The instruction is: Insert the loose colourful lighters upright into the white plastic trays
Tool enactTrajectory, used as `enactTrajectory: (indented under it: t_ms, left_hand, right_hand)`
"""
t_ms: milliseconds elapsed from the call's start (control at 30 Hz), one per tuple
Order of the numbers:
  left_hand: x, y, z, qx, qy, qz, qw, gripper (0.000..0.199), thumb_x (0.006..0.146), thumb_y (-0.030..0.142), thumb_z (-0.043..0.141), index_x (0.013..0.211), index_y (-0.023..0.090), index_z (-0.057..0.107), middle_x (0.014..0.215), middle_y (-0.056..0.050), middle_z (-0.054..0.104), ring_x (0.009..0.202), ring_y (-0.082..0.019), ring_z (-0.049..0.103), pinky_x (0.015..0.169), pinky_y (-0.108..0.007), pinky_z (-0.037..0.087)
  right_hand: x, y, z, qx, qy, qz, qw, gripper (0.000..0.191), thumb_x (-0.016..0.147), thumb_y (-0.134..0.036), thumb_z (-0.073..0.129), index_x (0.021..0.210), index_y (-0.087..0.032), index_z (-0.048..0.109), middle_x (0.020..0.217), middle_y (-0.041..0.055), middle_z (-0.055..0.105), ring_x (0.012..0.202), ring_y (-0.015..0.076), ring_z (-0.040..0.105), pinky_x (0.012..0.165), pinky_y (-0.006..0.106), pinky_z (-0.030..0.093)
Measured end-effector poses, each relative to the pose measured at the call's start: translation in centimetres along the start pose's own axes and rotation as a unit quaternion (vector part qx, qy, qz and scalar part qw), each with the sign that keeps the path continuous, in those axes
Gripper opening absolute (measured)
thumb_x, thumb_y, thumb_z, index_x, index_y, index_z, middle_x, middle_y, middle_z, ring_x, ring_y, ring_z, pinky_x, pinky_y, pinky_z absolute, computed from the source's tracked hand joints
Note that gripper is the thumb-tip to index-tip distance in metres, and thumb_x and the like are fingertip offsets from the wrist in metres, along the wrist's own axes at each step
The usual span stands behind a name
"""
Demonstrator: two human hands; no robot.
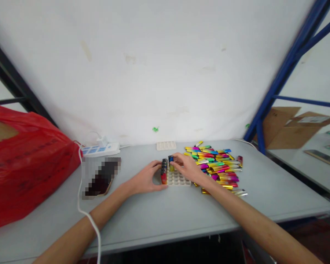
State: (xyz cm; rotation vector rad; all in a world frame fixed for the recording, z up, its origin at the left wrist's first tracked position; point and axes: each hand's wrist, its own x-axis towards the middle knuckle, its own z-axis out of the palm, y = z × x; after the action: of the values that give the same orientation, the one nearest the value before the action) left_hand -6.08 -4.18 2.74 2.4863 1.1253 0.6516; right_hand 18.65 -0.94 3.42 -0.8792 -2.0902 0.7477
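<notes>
A white tray with rows of small holes lies on the table in front of me. Along its left side several lighters with black tops stand upright in a row. My left hand is curved round the left end of the tray, thumb at the near corner and fingers at the far side by the row. Between the thumb and fingers of my right hand is a blue and yellow lighter, upright over the far part of the tray beside the row. My right fingers partly hide the tray's far holes.
A pile of shiny coloured lighters lies right of the tray. Another white tray rests by the wall. To the left are a phone, a power strip, a white cable and a red bag. A cardboard box stands beyond the blue frame.
</notes>
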Motion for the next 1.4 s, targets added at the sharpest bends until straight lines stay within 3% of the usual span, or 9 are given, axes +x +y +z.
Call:
enactTrajectory:
  t_ms: [133, 333, 533, 733, 867, 1033, 1267, 1400]
  left_hand:
    - [0.0, 0.0, 0.0, 0.002, -0.002, -0.003, 1.000, 0.072, 0.078, 0.049, 0.086, 0.140, 0.022, 0.061, 0.148, -0.014, 0.060, 0.137, -0.035, 0.058, 0.123, -0.051, 0.046]
    - [0.0, 0.1, -0.1, 0.015, -0.008, -0.007, 1.000, 0.071, 0.079, 0.050, 0.086, 0.140, 0.021, 0.062, 0.146, -0.014, 0.061, 0.137, -0.035, 0.058, 0.122, -0.049, 0.047]
    - [0.0, 0.2, -0.2, 0.019, -0.007, -0.016, 1.000, 0.070, 0.078, 0.050, 0.086, 0.137, 0.020, 0.063, 0.144, -0.014, 0.062, 0.134, -0.036, 0.060, 0.121, -0.050, 0.048]
    - [0.0, 0.2, -0.3, 0.018, -0.007, -0.010, 1.000, 0.070, 0.078, 0.050, 0.086, 0.137, 0.019, 0.063, 0.145, -0.015, 0.061, 0.137, -0.037, 0.059, 0.122, -0.052, 0.047]
    - [0.1, 0.1, -0.2, 0.036, -0.005, -0.017, 0.999, 0.072, 0.079, 0.055, 0.084, 0.137, 0.020, 0.063, 0.145, -0.016, 0.062, 0.138, -0.037, 0.059, 0.122, -0.053, 0.047]
    - [0.3, 0.1, -0.3, 0.056, -0.006, -0.047, 0.997, 0.069, 0.075, 0.062, 0.083, 0.130, 0.023, 0.067, 0.142, -0.015, 0.064, 0.135, -0.039, 0.060, 0.121, -0.052, 0.049]
    - [0.4, 0.0, -0.3, 0.033, 0.008, -0.044, 0.998, 0.060, 0.078, 0.055, 0.082, 0.127, 0.022, 0.069, 0.142, -0.015, 0.064, 0.133, -0.039, 0.063, 0.120, -0.052, 0.050]
    - [0.4, -0.5, 0.0, 0.029, 0.012, -0.038, 0.999, 0.062, 0.077, 0.056, 0.083, 0.128, 0.023, 0.069, 0.142, -0.015, 0.064, 0.133, -0.040, 0.062, 0.120, -0.054, 0.049]
  right_hand:
    - [0.0, 0.4, 0.2, -0.012, -0.017, -0.015, 1.000, 0.018, 0.099, -0.024, 0.064, 0.116, -0.022, 0.062, 0.109, 0.0067, 0.078, 0.101, 0.0235, 0.076, 0.087, 0.035, 0.059]
    - [0.3, 0.9, 0.5, -0.062, 0.006, -0.036, 0.997, 0.016, 0.097, -0.020, 0.067, 0.112, -0.021, 0.062, 0.109, 0.0075, 0.075, 0.103, 0.0232, 0.075, 0.091, 0.035, 0.058]
    - [0.4, 0.9, 0.4, -0.094, -0.044, -0.038, 0.994, 0.020, 0.098, -0.016, 0.066, 0.117, -0.020, 0.061, 0.114, 0.0093, 0.075, 0.106, 0.0239, 0.073, 0.092, 0.035, 0.056]
    - [0.2, 0.3, -1.5, -0.191, -0.071, -0.061, 0.977, 0.027, 0.106, -0.032, 0.062, 0.130, -0.020, 0.064, 0.121, 0.0097, 0.075, 0.114, 0.0249, 0.069, 0.101, 0.037, 0.051]
    - [0.2, 1.8, -4.2, -0.314, -0.027, -0.013, 0.949, 0.028, 0.111, -0.027, 0.049, 0.123, -0.016, 0.071, 0.121, 0.0138, 0.074, 0.118, 0.0257, 0.067, 0.108, 0.039, 0.047]
    - [0.3, 4.1, -6.6, -0.424, -0.037, 0.107, 0.899, 0.028, 0.105, -0.023, 0.058, 0.124, -0.013, 0.075, 0.124, 0.0174, 0.073, 0.122, 0.0306, 0.065, 0.109, 0.040, 0.045]
    - [0.6, 4.5, -6.6, -0.430, -0.060, 0.165, 0.886, 0.026, 0.102, -0.026, 0.065, 0.122, -0.016, 0.076, 0.128, 0.0166, 0.074, 0.125, 0.0303, 0.065, 0.106, 0.037, 0.046]
    - [0.5, 4.2, -6.3, -0.442, -0.062, 0.154, 0.881, 0.025, 0.104, -0.025, 0.061, 0.122, -0.015, 0.074, 0.130, 0.0172, 0.073, 0.127, 0.0321, 0.064, 0.106, 0.039, 0.046]
